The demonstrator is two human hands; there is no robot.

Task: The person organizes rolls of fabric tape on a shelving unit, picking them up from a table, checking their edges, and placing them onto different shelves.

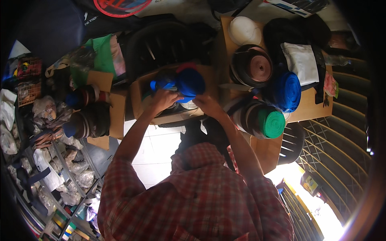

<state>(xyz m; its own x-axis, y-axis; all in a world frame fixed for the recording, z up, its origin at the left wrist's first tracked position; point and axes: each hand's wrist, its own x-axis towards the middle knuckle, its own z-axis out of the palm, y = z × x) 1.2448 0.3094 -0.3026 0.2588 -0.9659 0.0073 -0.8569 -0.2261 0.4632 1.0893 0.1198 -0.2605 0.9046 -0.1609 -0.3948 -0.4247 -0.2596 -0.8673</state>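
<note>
Straight ahead, a roll of blue webbing (190,81) stands up out of an open cardboard box (167,119). A short blue strip of it runs between my two hands, below the roll. My left hand (165,100) is closed on the strip's left side, its fingertips pointing right. From the right, my right hand (208,105) pinches near the strip's other end, against the roll's lower edge; its fingertips are partly hidden. Another blue piece (164,83) lies just beyond my left hand. Under the hands, a whitish roll (189,105) shows inside the box.
On the right, cardboard boxes carry a green roll (272,123), a blue roll (286,92), a brown-and-pink roll (257,67) and a white roll (244,31). More rolls (86,119) sit at left beside a rack of bagged goods (76,168). A black chair (161,44) stands behind the box.
</note>
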